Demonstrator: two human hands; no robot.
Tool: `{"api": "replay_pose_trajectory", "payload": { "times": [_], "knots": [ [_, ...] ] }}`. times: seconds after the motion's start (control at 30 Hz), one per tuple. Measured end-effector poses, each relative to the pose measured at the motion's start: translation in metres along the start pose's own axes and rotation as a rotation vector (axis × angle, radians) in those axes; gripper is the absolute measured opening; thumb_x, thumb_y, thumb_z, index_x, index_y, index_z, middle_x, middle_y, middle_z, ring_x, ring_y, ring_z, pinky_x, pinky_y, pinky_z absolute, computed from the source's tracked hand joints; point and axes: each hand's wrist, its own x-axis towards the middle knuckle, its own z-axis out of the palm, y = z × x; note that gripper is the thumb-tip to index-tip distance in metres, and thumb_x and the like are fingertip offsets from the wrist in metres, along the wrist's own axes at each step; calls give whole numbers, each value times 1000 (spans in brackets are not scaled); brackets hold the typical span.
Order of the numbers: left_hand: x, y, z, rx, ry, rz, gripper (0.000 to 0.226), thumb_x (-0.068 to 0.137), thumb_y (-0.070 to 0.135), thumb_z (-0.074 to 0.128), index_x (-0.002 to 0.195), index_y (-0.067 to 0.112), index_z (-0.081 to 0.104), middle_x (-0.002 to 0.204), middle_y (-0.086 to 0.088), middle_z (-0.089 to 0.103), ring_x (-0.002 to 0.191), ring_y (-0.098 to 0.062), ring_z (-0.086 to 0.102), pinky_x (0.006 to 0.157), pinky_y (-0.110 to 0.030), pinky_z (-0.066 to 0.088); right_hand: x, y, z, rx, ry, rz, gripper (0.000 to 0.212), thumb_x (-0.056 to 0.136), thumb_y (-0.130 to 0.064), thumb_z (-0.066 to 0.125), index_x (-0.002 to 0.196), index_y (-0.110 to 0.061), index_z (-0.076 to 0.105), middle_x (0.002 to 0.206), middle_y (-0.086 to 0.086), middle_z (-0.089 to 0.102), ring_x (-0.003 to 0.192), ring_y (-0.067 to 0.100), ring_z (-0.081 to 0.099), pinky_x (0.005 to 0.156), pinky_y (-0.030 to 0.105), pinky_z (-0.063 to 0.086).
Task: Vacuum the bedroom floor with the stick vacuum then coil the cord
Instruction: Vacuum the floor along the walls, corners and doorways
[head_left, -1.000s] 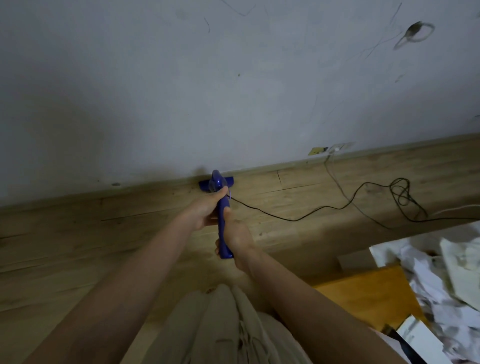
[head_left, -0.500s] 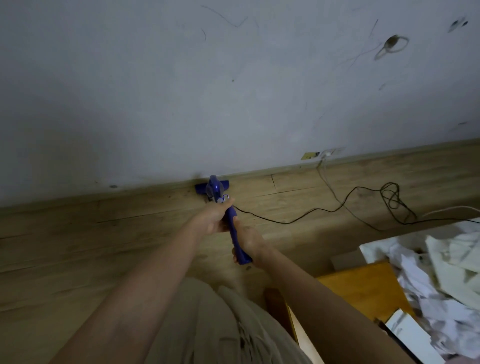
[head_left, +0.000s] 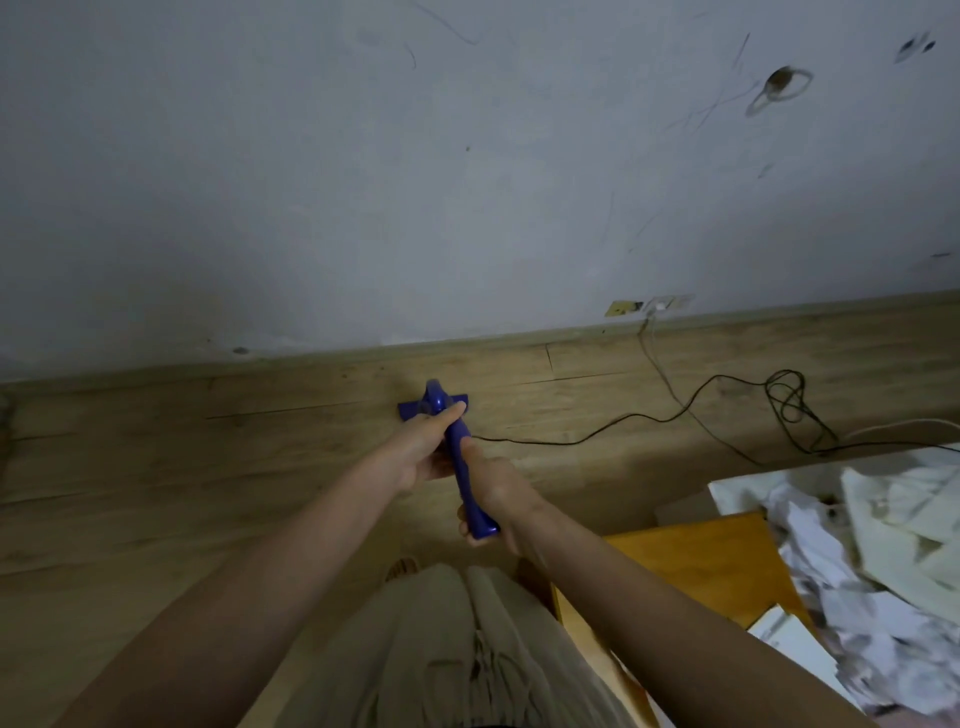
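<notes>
A blue stick vacuum (head_left: 459, 447) stands in front of me, its floor head (head_left: 410, 409) on the wooden floor (head_left: 156, 467) a short way from the wall. My left hand (head_left: 423, 447) grips the upper handle. My right hand (head_left: 491, 499) grips the handle's lower end, closer to my body. A thin black cord (head_left: 623, 418) runs from the handle to the right across the floor, tangles in loops (head_left: 789, 402) and leads up toward a wall socket (head_left: 662, 304).
The grey marked wall (head_left: 467, 182) fills the upper view. At the right stand an orange wooden surface (head_left: 701, 561) and a heap of crumpled white paper and cloth (head_left: 872, 545). My beige trousers (head_left: 457, 649) show at the bottom.
The vacuum's floor head has come back from the skirting toward me, and my hands have moved with the handle. The view has shifted a little.
</notes>
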Motion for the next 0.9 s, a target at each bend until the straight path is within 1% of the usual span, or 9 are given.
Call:
{"api": "replay_pose_trajectory", "payload": {
  "times": [0.1, 0.17, 0.23, 0.37, 0.5, 0.57, 0.67, 0.77, 0.9],
  "knots": [
    [-4, -5, 4, -31, -9, -4, 51, 88, 40, 65, 126, 8, 53, 124, -19, 62, 97, -25, 65, 63, -31, 54, -11, 2, -7, -12, -13, -16, 47, 104, -48, 25, 125, -10, 43, 77, 10, 54, 55, 16, 55, 48, 25, 50],
    [-5, -6, 6, -26, -12, -1, 49, 89, 38, 64, 126, 7, 52, 124, -19, 62, 99, -26, 64, 64, -32, 54, -13, 3, -7, -33, 14, -51, 44, 104, -48, 25, 113, -11, 48, 83, 11, 57, 65, 20, 59, 63, 31, 57],
    [-3, -6, 5, -2, -13, 2, 48, 91, 39, 62, 126, 6, 52, 124, -20, 62, 100, -27, 63, 67, -32, 54, -8, 8, -5, -59, 37, -73, 43, 103, -48, 25, 91, -14, 49, 89, 14, 59, 78, 25, 60, 84, 41, 55],
    [0, -3, 5, 54, -35, 2, 45, 94, 39, 58, 123, 5, 55, 118, -20, 64, 99, -27, 63, 72, -32, 55, 3, 16, 1, -83, 86, -76, 47, 102, -52, 27, 81, -17, 49, 96, 17, 63, 90, 33, 64, 93, 47, 53],
    [9, 8, 5, 72, -34, 22, 43, 96, 39, 55, 128, 11, 48, 120, -19, 62, 93, -25, 64, 57, -29, 55, 18, 7, 0, -73, 74, -98, 49, 103, -50, 26, 82, -14, 51, 85, 14, 61, 80, 28, 60, 89, 47, 52],
    [16, 17, 5, 77, -16, 31, 41, 96, 39, 54, 125, 10, 48, 111, -17, 61, 86, -23, 63, 53, -28, 54, 30, -2, 0, -62, 79, -77, 52, 102, -52, 25, 92, -9, 53, 86, 15, 60, 77, 27, 59, 85, 46, 54],
    [27, 33, -2, 70, 6, 37, 35, 97, 39, 54, 118, 11, 50, 105, -16, 61, 80, -21, 63, 48, -26, 53, 46, -17, 6, -22, 70, -49, 54, 103, -49, 26, 105, -2, 52, 75, 14, 57, 58, 22, 56, 55, 33, 52],
    [39, 48, -12, 78, 10, 46, 29, 97, 39, 52, 111, 14, 48, 101, -15, 61, 75, -20, 62, 51, -26, 53, 57, -34, 13, -27, 80, -42, 58, 103, -50, 27, 111, 1, 53, 74, 16, 57, 52, 22, 54, 45, 29, 46],
    [54, 62, -23, 82, 8, 63, 30, 96, 41, 54, 110, 15, 49, 101, -14, 61, 75, -21, 64, 58, -29, 55, 70, -49, 22, -17, 99, -34, 56, 102, -50, 29, 108, -1, 54, 70, 14, 57, 48, 21, 55, 45, 27, 47]
  ]
}}
